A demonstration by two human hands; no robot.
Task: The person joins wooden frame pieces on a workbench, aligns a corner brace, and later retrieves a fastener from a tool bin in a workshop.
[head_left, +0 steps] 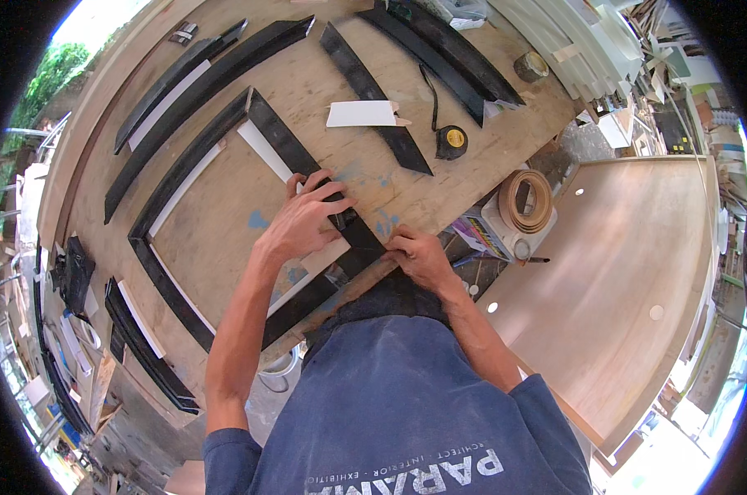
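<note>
Left of centre lies a black, four-sided, mitred frame; the left hand grasps across its right-hand bar. Further right, the right hand curls at the lower-right corner, whether gripping I cannot tell. Uneven pressure could misalign that corner.

A dusty navy T-shirt with short sleeves bears white lettering.

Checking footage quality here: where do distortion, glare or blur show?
Head view, centre: left hand, right hand and black frame look fairly sharp; head view, edges: wooden panel bows along its outer edge, daylight at upper left blows out; head view, right: soft sheen on panel.
</note>
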